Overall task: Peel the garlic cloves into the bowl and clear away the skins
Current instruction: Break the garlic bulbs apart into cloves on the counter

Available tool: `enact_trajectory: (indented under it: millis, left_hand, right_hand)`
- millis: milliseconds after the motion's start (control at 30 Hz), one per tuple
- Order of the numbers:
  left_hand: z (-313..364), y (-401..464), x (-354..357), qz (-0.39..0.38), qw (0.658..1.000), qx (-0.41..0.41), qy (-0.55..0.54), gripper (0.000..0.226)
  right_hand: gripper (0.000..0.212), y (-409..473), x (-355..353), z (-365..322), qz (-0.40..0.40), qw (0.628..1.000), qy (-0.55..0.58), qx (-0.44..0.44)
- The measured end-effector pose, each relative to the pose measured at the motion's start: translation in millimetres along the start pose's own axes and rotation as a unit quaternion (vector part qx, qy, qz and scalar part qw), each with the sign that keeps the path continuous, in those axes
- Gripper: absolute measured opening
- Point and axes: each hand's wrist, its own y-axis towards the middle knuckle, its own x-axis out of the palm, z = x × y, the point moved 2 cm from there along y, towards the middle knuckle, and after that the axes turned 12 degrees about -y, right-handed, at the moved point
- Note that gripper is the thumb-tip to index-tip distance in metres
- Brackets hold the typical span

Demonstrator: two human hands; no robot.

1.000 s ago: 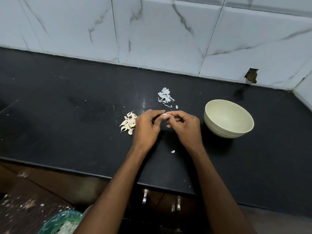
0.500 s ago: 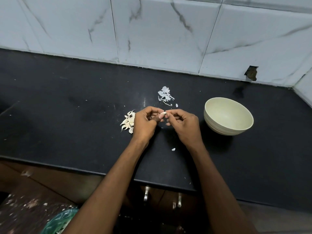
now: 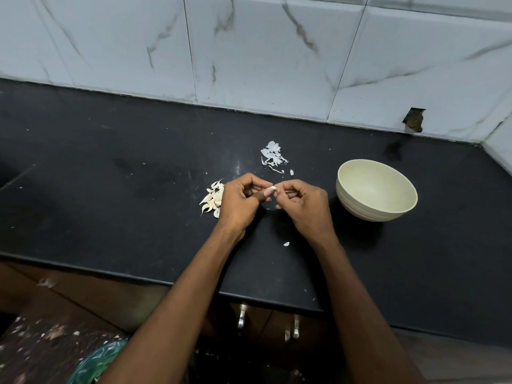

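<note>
Nearest, bottom left: a green plastic bag (image 3: 94, 361), cut off by the lower frame edge; contents not legible. Beside it a speckled brown surface (image 3: 41, 339), partly out of frame. Under the counter lip, two metal handles (image 3: 296, 329) show against dark cabinet fronts; detail is lost in shadow.

Both forearms enter from the bottom and meet over the black countertop (image 3: 110, 217). One loose skin fragment (image 3: 286, 244) lies on the counter between the wrists.

Left hand (image 3: 239, 202): fingers curled, thumb and forefinger pinching a garlic clove (image 3: 271, 189). Right hand (image 3: 304, 205): fingers also curled, fingertips closed on the same clove from the other side. Only a small pale end of the clove shows between the fingertips; the rest is hidden, so how much skin remains on it cannot be told. The right hand also appears to hold something thin and dark; unclear what.

Pile of unpeeled cloves (image 3: 212, 199) just left of the left hand, its right edge hidden behind the knuckles. Pale green bowl (image 3: 388, 212) to the right, apart from the right hand; visible interior shows no cloves, near inner wall hidden by the rim.

Farther back: heap of white skins (image 3: 273, 157). Behind, marbled wall tiles (image 3: 277, 51) with a broken hole (image 3: 414, 120) low at right.
</note>
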Motion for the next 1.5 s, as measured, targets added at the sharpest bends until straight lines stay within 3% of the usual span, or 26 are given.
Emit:
enact_trajectory:
  millis: [267,433,533,733,900,1067,1500]
  left_hand:
    - [-2,-1,1,-0.009,1.000,-0.006,-0.011,0.016]
    - [0,-2,-2,-0.010,0.997,-0.009,-0.070,0.016]
    - [1,-2,-3,-0.005,0.996,-0.002,-0.093,0.013]
    - [-4,-2,0,0.050,0.998,0.036,0.000,0.016]
    - [-11,-3,2,0.008,0.997,0.015,0.078,0.022]
    - [-6,-4,3,-0.021,0.998,-0.039,-0.044,0.020]
    - [-2,-2,3,-0.022,0.990,-0.054,-0.128,0.019]
  right_hand:
    - [0.005,1,3,-3,0.000,0.999,0.027,0.036]
    - [0.021,2,1,-9,-0.041,0.983,0.162,0.074]
    - [0.015,4,0,-9,-0.042,0.972,0.210,0.097]
    - [0.013,4,1,-9,-0.018,0.971,0.217,0.094]
    - [0.010,3,1,-9,-0.010,0.976,0.199,0.083]
    - [0.010,3,3,-6,-0.013,0.979,0.184,0.089]
    - [0.008,6,3,-6,0.001,0.977,0.189,0.097]
